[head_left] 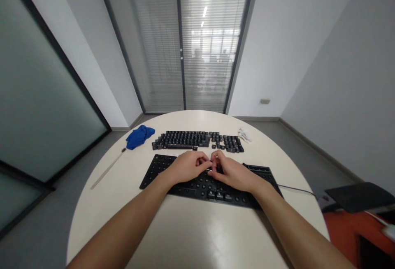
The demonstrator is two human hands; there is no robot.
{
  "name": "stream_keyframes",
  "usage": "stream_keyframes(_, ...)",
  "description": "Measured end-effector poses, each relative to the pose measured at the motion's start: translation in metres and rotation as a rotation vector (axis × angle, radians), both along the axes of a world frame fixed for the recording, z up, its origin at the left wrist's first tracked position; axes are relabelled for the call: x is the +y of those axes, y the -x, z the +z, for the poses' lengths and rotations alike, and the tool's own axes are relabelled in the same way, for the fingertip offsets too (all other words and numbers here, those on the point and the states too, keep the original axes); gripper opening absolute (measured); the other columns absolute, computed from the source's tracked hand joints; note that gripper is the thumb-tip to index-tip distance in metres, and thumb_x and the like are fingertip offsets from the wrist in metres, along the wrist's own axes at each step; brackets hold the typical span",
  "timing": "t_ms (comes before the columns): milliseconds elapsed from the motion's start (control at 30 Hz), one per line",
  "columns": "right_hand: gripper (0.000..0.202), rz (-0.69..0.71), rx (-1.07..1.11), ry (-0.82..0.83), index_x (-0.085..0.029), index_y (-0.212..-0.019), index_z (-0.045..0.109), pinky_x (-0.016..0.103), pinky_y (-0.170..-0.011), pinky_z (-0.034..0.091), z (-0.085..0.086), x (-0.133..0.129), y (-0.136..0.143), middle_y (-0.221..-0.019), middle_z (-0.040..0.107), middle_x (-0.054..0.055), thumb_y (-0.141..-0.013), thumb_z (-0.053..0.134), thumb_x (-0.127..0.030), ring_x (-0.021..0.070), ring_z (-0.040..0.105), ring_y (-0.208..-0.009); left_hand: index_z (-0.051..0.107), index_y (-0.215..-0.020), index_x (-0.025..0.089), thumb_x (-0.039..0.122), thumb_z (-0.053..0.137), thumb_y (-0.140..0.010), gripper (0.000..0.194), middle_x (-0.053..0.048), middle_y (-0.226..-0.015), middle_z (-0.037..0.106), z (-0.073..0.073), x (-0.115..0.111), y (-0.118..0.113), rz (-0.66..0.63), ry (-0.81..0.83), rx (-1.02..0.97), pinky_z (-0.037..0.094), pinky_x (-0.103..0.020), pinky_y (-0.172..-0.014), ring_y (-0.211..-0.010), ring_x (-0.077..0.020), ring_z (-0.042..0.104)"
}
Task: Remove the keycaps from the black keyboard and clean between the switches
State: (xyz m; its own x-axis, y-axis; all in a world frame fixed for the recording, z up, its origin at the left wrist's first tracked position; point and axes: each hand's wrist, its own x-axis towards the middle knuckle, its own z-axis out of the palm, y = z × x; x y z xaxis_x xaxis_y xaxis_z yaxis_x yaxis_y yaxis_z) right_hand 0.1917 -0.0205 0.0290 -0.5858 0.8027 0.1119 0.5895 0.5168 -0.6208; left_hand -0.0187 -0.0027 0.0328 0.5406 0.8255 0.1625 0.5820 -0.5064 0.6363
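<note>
A black keyboard base (191, 192) lies across the table with most of its keycaps off, its bare key stems showing. A few keycaps (219, 195) sit on its near edge. Over its upper middle, my left hand (189, 166) and my right hand (233, 172) meet with fingertips almost touching. The fingers of both are bent into a pinch. A small pale glint shows between them, but what they hold is too small and hidden to name. Just beyond the hands, loose black keycaps (182, 138) are laid out in keyboard order.
On the left lie a blue cloth (139, 137) and a thin long-handled brush (108, 169). A crumpled white cloth or tissue (245, 134) is at the back right. The keyboard's cable (296, 188) runs off rightward. A red and black chair (348, 232) stands beside the round table (197, 236).
</note>
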Motion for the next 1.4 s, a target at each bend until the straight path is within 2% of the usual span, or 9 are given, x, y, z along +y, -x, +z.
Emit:
stream_keyframes(200, 0.025, -0.002, -0.007, -0.046, -0.022, -0.108, 0.051, 0.028, -0.068, 0.043, 0.003, 0.002, -0.005, -0.089, 0.069, 0.002, -0.09, 0.063, -0.036, 0.0183, 0.062, -0.077, 0.071, -0.086, 0.02, 0.028, 0.06, -0.089, 0.014, -0.001, -0.08, 0.07, -0.002, -0.014, 0.007, 0.032, -0.051, -0.034, 0.043, -0.027, -0.065, -0.072, -0.0167, 0.061)
stream_keyframes(300, 0.023, -0.108, -0.01, -0.094, -0.021, -0.091, 0.061, 0.028, -0.065, 0.042, 0.006, 0.007, -0.014, -0.082, 0.068, 0.002, -0.087, 0.066, -0.043, 0.018, 0.06, -0.072, 0.068, -0.084, 0.019, 0.026, 0.059, -0.09, 0.013, -0.001, -0.079, 0.069, -0.004, -0.013, 0.013, 0.088, -0.017, -0.151, 0.044, -0.027, -0.068, -0.074, -0.0164, 0.062)
stream_keyframes(400, 0.031, -0.226, 0.182, -0.009, -0.019, -0.079, 0.063, 0.028, -0.061, 0.043, 0.009, 0.01, -0.02, -0.07, 0.066, 0.001, -0.082, 0.07, -0.049, 0.0162, 0.058, -0.063, 0.066, -0.082, 0.017, 0.026, 0.06, -0.089, 0.013, -0.001, -0.079, 0.069, -0.007, -0.011, 0.016, 0.119, 0.049, -0.27, 0.044, -0.027, -0.068, -0.075, -0.016, 0.061)
stream_keyframes(500, 0.035, -0.258, 0.419, 0.083, -0.018, -0.082, 0.065, 0.028, -0.06, 0.046, 0.01, 0.011, -0.019, -0.068, 0.067, 0.001, -0.079, 0.073, -0.052, 0.0153, 0.059, -0.06, 0.066, -0.08, 0.017, 0.027, 0.064, -0.087, 0.013, 0.0, -0.076, 0.068, -0.01, -0.011, 0.013, 0.108, 0.133, -0.304, 0.043, -0.025, -0.063, -0.069, -0.0147, 0.059)
stream_keyframes(633, 0.036, -0.142, 0.438, 0.11, -0.017, -0.083, 0.068, 0.029, -0.064, 0.047, 0.009, 0.008, -0.012, -0.07, 0.067, 0.003, -0.088, 0.063, -0.052, 0.0159, 0.06, -0.065, 0.068, -0.083, 0.018, 0.03, 0.067, -0.087, 0.013, 0.0, -0.077, 0.07, -0.013, -0.016, 0.011, 0.004, 0.185, -0.248, 0.044, -0.026, -0.063, -0.066, -0.0139, 0.058)
stream_keyframes(733, 0.038, -0.053, 0.313, 0.084, -0.016, -0.078, 0.068, 0.028, -0.065, 0.046, 0.008, 0.006, -0.011, -0.072, 0.067, 0.003, -0.092, 0.059, -0.051, 0.0159, 0.059, -0.068, 0.068, -0.09, 0.019, 0.027, 0.071, -0.085, 0.009, -0.002, -0.096, 0.072, -0.013, -0.019, 0.015, -0.154, 0.076, -0.226, 0.047, -0.031, -0.086, -0.09, -0.0178, 0.064)
stream_keyframes(800, 0.038, -0.03, 0.255, 0.044, -0.016, -0.078, 0.067, 0.027, -0.064, 0.044, 0.008, 0.005, -0.013, -0.071, 0.066, 0.003, -0.093, 0.057, -0.05, 0.0153, 0.058, -0.067, 0.067, -0.1, 0.021, 0.028, 0.075, -0.081, 0.021, -0.004, -0.107, 0.07, -0.011, -0.019, 0.019, -0.244, -0.001, -0.191, 0.044, -0.035, -0.098, -0.104, -0.0207, 0.061)
stream_keyframes(933, 0.036, 0.039, 0.186, 0.046, -0.016, -0.082, 0.068, 0.026, -0.061, 0.042, 0.011, 0.001, -0.013, -0.072, 0.066, 0.002, -0.093, 0.058, -0.049, 0.0144, 0.056, -0.066, 0.065, -0.11, 0.021, 0.034, 0.084, -0.072, 0.045, -0.007, -0.115, 0.065, -0.008, -0.019, 0.025, -0.362, -0.025, -0.078, 0.042, -0.038, -0.103, -0.112, -0.0239, 0.056)
stream_keyframes(1400, 0.029, 0.184, -0.037, -0.132, -0.016, -0.078, 0.067, 0.024, -0.061, 0.038, 0.028, -0.019, -0.001, -0.07, 0.065, 0.002, -0.093, 0.061, -0.04, 0.0132, 0.057, -0.064, 0.067, -0.108, 0.02, 0.031, 0.088, -0.066, 0.048, -0.009, -0.12, 0.061, -0.008, -0.02, 0.025, -0.385, -0.006, 0.005, 0.041, -0.039, -0.106, -0.119, -0.0257, 0.052)
